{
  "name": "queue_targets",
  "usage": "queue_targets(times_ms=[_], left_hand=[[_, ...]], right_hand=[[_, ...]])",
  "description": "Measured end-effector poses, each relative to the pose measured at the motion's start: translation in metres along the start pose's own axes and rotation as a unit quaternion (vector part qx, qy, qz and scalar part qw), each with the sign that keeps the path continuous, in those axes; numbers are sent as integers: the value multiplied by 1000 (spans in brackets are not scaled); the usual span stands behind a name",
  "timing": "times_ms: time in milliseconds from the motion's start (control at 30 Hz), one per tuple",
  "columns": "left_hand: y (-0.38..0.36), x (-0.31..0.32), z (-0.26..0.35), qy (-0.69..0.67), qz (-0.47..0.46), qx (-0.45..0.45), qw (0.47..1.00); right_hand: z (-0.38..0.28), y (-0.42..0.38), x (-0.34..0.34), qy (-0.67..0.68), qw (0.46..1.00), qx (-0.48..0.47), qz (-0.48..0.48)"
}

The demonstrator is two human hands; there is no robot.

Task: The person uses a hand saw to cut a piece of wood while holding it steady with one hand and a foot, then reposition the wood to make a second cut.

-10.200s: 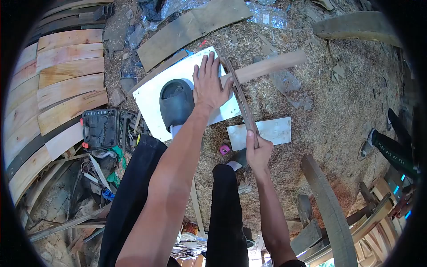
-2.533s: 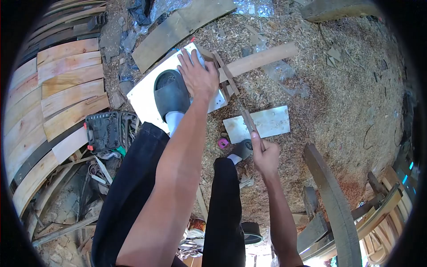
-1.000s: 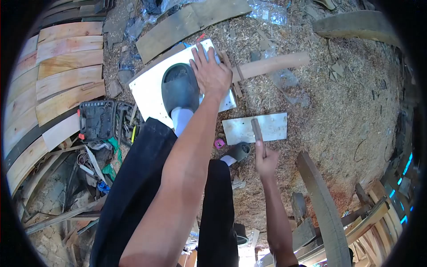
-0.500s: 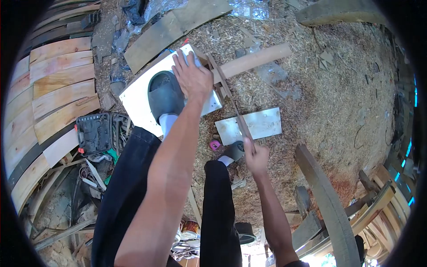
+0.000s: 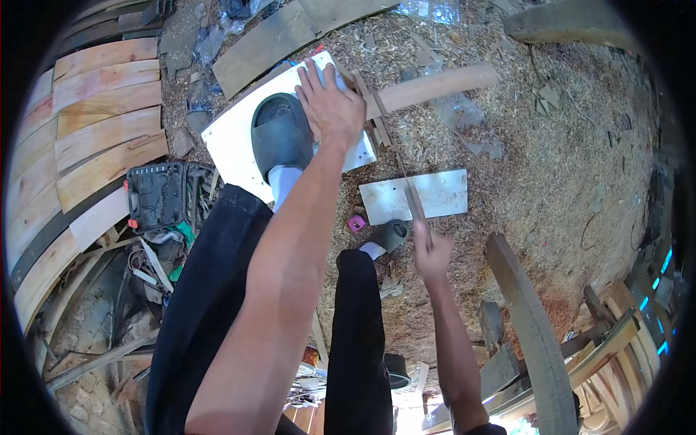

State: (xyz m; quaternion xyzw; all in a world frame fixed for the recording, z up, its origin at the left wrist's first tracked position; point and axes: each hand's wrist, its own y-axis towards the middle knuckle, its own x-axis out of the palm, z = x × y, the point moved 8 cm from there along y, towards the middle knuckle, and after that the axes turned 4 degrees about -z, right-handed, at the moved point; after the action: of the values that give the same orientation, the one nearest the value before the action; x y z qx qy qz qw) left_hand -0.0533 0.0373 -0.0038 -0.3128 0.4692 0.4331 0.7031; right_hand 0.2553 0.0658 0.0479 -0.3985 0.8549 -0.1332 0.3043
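Note:
My left hand [image 5: 332, 105] lies flat, fingers stretched out, on a white board-topped block [image 5: 235, 148]. My foot in a dark slip-on sandal [image 5: 281, 138] stands on the same board, just left of that hand. In my right hand [image 5: 433, 254], a closed fist holds the handle of a long, thin handsaw [image 5: 415, 201], seen nearly edge-on. Its blade runs up and left to the board's right edge, by a curved wooden plank [image 5: 438, 88] that sticks out to the right. The exact spot where blade and wood meet is hard to make out.
A second white board [image 5: 449, 194] lies on the shavings-covered ground beside my other foot [image 5: 391, 233]. Near it is a pink tape measure [image 5: 355, 223]. An open dark tool case [image 5: 156, 196] and stacked planks [image 5: 109, 109] are at left; a curved beam [image 5: 533, 326] stands at right.
The view has shifted, so most things sit slightly farther right. My right hand and the saw have moved a little; my left hand stays flat on the white board.

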Motion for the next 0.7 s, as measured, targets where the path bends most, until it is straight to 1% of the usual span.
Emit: queue_targets(times_ms=[33,67,100,133,167,200,267,333,433,467,533,600,700], left_hand=[[2,-2,0,3,3,-4,1000],[2,-3,2,6,2,-3,1000],[-1,-2,3,8,-2,-1,1000],[0,2,-1,-2,-15,2,1000],[0,5,-2,-2,-14,3,1000],[1,5,-2,1,-12,-1,1000],[-1,7,-2,4,-14,-1,1000],[0,6,-2,6,-12,-3,1000],[0,4,-3,1,-26,-10,1000],[3,3,-1,-2,-21,-9,1000],[1,3,-3,-8,-31,-19,999],[2,1,1,-4,-12,-17,1000],[-5,2,0,3,-4,-9,1000]], right_hand=[[6,-13,-3,50,998,29,-12],[13,-12,0,51,998,30,-18],[28,-13,6,-10,997,58,-42],[29,-8,9,-72,992,85,-60],[11,7,11,-41,999,5,0],[-23,32,15,-7,995,-77,61],[-38,76,30,-36,999,-6,14],[-54,107,38,-29,999,13,-8],[-47,86,29,-33,999,9,-8],[-36,65,22,-19,1000,9,4],[-15,15,1,-75,997,-8,17],[10,-18,-7,-16,999,42,-7],[35,-20,2,-21,997,74,-13]])
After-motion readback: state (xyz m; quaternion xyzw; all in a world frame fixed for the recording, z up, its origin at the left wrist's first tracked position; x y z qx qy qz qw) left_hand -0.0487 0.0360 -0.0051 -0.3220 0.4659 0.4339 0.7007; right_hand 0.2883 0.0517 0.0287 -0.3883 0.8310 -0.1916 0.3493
